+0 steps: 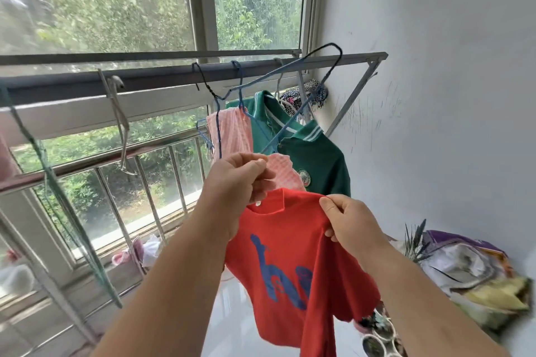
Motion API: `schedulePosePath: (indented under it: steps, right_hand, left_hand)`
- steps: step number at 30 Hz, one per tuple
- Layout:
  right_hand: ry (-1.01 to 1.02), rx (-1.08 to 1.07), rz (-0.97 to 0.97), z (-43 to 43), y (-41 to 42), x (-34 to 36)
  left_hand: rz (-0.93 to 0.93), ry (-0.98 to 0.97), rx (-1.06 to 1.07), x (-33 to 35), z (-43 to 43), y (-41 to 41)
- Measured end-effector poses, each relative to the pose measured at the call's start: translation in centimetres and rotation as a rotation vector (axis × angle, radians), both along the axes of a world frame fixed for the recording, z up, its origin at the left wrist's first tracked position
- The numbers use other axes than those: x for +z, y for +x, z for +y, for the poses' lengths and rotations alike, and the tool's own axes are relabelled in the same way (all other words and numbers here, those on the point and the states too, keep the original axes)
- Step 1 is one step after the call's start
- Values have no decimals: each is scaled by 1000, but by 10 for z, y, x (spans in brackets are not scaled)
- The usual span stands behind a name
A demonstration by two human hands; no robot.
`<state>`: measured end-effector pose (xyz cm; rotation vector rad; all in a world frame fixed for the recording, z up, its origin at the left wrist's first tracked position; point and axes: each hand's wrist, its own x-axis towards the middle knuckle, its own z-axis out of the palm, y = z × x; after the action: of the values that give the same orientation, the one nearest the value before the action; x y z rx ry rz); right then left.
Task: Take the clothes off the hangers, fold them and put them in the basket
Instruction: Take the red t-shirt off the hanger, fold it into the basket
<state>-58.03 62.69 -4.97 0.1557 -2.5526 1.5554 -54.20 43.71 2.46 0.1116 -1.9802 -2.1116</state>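
Ahead the rail [145, 78], green shirt [319, 159] and pink cloth [235, 133] bar the way; the floor [232, 313] below lies open

Single view, head-worn, wide-angle. Faces forward toward window [116, 9] and drying rail [145, 78] at 10 o'clock; white wall [449, 95] at 3 o'clock. Close range: forearms enter from 6 o'clock, left hand [235, 182] and right hand [353, 223] gripping red shirt [290, 240] mid-frame. Straight edges bow.

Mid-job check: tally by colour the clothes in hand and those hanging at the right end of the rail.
Red shirt: 1, pinched by the right hand; the left hand holds a blue hanger
Pink checked garment: 1
Green polo shirt: 1
Black-and-white patterned garment: 1
Total: 4
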Motion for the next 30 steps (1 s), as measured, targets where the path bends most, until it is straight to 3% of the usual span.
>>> schedulePosePath:
  steps: [7,11,14,18,21,24,30]
  right_hand:
    - [-123,166,-41,14,16,-11]
    - [-106,262,-70,25,29,-23]
    - [-98,249,-95,39,38,-29]
    - [-56,167,-122,64,48,-26]
    - [102,89,-100,75,52,-20]
    - [226,26,-70,80,52,-14]
    - [97,-5,-53,66,50,-9]
  left_hand:
    - [-344,-350,-125,-75,12,-11]
    - [-401,-75,-274,-98,34,-9]
    - [-354,161,-303,-112,48,-9]
    - [-212,215,-255,-118,67,-6]
    - [-153,286,-263,-119,78,-4]
    - [-106,262,-316,-113,87,-1]
    - [49,34,-426,-104,99,6]
